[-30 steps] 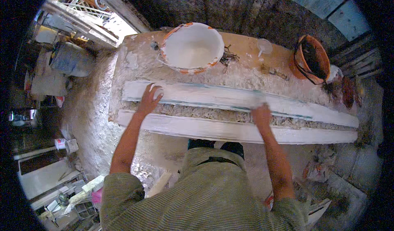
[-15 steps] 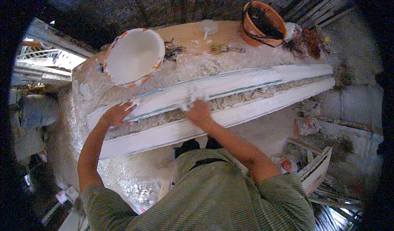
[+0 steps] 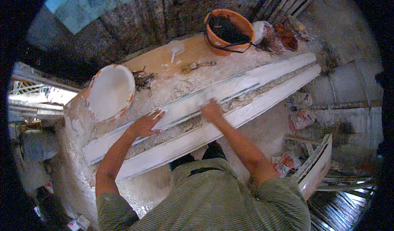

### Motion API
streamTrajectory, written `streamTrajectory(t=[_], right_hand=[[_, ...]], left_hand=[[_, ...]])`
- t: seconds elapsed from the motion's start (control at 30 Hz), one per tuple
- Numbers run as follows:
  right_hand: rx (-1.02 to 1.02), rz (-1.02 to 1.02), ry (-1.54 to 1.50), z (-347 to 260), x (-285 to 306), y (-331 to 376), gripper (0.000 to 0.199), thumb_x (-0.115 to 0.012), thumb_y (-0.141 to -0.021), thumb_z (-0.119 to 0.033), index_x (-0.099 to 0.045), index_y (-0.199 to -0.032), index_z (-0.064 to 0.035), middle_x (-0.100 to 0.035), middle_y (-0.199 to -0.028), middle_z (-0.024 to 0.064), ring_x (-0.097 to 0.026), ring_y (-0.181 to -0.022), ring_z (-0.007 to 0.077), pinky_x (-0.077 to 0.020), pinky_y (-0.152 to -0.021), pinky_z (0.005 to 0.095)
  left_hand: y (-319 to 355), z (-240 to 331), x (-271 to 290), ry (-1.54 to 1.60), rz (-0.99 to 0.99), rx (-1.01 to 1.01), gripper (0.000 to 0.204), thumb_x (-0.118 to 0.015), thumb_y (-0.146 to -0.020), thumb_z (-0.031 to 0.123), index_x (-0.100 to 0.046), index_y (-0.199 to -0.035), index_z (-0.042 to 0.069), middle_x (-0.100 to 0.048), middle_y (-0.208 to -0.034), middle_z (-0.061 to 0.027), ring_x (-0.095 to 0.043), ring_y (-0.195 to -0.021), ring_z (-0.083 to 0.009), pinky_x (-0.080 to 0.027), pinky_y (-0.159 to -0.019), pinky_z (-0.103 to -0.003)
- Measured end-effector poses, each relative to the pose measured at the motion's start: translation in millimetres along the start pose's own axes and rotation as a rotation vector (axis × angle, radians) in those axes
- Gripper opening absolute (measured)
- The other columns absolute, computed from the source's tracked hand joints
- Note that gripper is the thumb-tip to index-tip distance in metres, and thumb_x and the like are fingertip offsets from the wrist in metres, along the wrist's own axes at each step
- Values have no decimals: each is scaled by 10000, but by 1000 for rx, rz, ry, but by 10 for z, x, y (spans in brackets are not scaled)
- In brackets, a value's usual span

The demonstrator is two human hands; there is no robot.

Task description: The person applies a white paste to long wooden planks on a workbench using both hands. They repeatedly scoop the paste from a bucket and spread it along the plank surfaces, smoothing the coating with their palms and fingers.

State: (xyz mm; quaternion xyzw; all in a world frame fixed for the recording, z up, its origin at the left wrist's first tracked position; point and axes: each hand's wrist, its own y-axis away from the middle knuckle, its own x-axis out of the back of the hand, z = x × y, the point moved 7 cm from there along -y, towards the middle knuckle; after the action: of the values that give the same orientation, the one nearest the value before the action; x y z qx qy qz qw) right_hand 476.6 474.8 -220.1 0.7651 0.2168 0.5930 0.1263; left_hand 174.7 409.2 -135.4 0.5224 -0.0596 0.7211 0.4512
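Note:
A long white plaster moulding runs slantwise across the worktable, with thin blue-green lines along it. Beside its near edge lies a rough, crumbly groove, and beyond that a second white strip closer to my body. My left hand lies flat on the moulding's left part, fingers spread and whitened, holding nothing. Over the middle of the moulding is my right hand, whitened at the fingers. Its fingertips are smeared by motion, so whether it holds anything is unclear.
Behind the moulding stand a white basin with a chipped orange rim and an orange bucket of dark material. Between them lie a brush and a pale translucent scoop-like piece. A wooden frame stands at the lower right.
The view has shifted and tilted. My left hand has moved right along the moulding, nearer to my right hand. My right hand remains over the middle, still blurred at the fingers.

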Motion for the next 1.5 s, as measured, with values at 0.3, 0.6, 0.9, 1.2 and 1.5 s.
streamTrajectory(t=[0.3, 0.6, 0.9, 1.2, 1.5], right_hand=[[-303, 142, -66, 674, 1158, -156, 608, -400, -952, -495, -665, -1148, 15, -574, -1266, 274, -520, -1217, 409, -412, -1010, 550], [-344, 134, -37, 4066, 2152, -969, 538, -383, -990, -417, -681, -1102, 17, -580, -1206, 334, -550, -1163, 445, -380, -994, 625], [-236, 137, -292, 3691, 1619, -723, 678, -477, -933, -498, -565, -1250, 94, -404, -1404, 364, -379, -1316, 511, -293, -1083, 625], [-492, 376, 43, 4977, 2499, -1011, 566, -467, -958, -431, -612, -1160, 77, -582, -1194, 310, -555, -1113, 472, -449, -951, 573], [-63, 86, -2, 2489, 1007, -402, 772, -574, -853, -543, -523, -1295, 88, -502, -1341, 306, -483, -1254, 440, -360, -1053, 555]], left_hand=[[-1551, 650, 252, 46, -22, -87, 870, -488, -936, 555, -69, -1553, 109, -200, -1550, -281, -312, -1396, -430, -299, -1150, -462], [-3101, 1228, 389, -26, -37, -52, 863, -495, -930, 544, -109, -1543, 75, -233, -1538, -275, -297, -1401, -433, -309, -1138, -472], [-4716, 2021, 640, 28, -48, -82, 821, -465, -951, 508, -100, -1545, 75, -234, -1542, -267, -278, -1418, -406, -274, -1159, -468], [-4953, 2418, 567, -106, -46, -248, 728, -440, -964, 481, -179, -1541, 122, -308, -1525, -217, -296, -1416, -380, -263, -1166, -473], [-3522, 1811, 291, -164, -67, -73, 692, -415, -981, 467, -177, -1542, 138, -343, -1507, -218, -306, -1409, -396, -285, -1155, -483]])
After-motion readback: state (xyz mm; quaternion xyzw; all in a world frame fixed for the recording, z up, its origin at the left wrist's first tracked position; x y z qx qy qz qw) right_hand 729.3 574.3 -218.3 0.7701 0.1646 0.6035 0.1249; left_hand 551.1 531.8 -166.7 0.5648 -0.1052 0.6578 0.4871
